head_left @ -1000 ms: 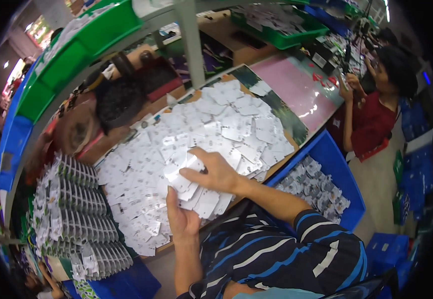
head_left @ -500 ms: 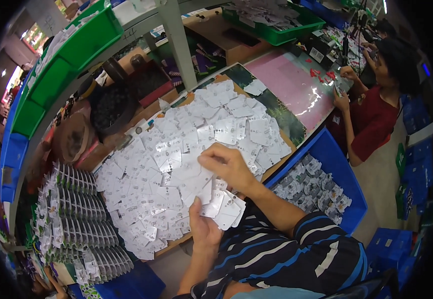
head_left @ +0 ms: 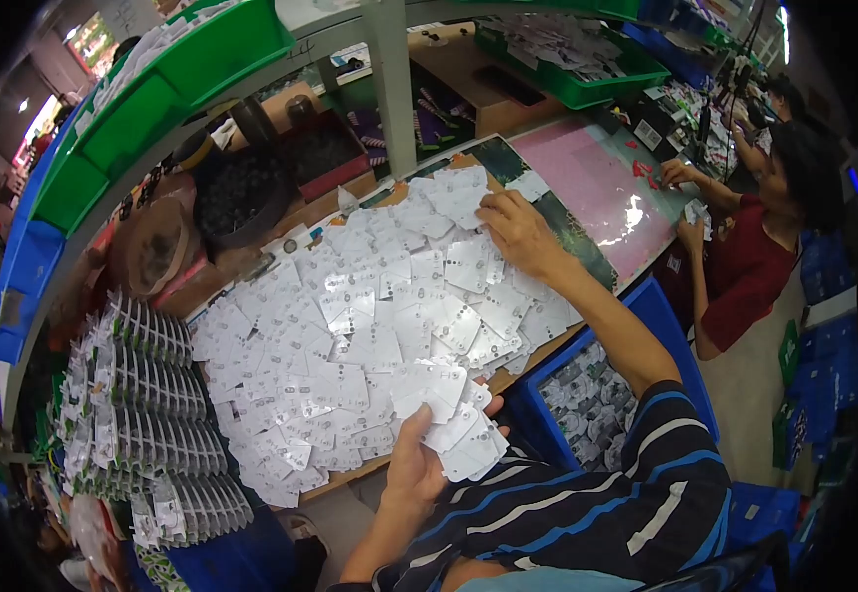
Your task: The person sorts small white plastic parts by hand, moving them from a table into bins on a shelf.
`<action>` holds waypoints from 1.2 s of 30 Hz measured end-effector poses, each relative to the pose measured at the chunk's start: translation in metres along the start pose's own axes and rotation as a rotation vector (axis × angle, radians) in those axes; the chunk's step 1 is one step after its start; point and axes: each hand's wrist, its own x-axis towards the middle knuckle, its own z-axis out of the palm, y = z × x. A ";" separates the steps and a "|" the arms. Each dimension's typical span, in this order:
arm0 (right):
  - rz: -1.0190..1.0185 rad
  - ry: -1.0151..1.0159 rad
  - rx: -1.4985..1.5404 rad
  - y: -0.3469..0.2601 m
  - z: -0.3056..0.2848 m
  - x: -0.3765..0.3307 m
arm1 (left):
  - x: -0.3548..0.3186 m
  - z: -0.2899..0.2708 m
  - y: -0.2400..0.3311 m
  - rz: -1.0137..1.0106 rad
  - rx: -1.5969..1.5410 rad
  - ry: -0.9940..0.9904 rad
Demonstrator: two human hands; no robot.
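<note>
The person's left hand (head_left: pixel 417 472) is gripping a fanned stack of white cards (head_left: pixel 448 419), thumb pressed on top and fingers closed underneath, holding it close to the body at the near edge of the desk (head_left: pixel 537 347). The right hand (head_left: pixel 520 229) is stretching out well beyond it, fingers spread and resting flat on the loose white cards (head_left: pixel 370 326) at the far right of the spread — not clamped on anything that I can make out. The cards are lying in a broad, overlapping sheet running diagonally between the two hands, so the right hand is the one sitting on them while the left is hanging just off their near edge. Off to the left of the left hand, rows of bundled cards (head_left: pixel 138 395) are standing on edge; below the right forearm a blue bin (head_left: pixel 661 326) is holding more small pieces — a seated co-worker (head_left: pixel 745 266) is working further right
</note>
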 end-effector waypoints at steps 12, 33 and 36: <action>0.414 -0.500 1.005 -0.135 -0.068 -0.006 | 0.006 -0.014 0.017 -0.015 0.105 0.069; 0.631 -0.638 1.340 -0.139 -0.039 -0.006 | -0.011 -0.022 0.022 -0.060 0.297 0.007; 0.618 -0.631 1.203 -0.121 -0.036 0.022 | -0.012 -0.016 0.022 -0.133 0.216 0.049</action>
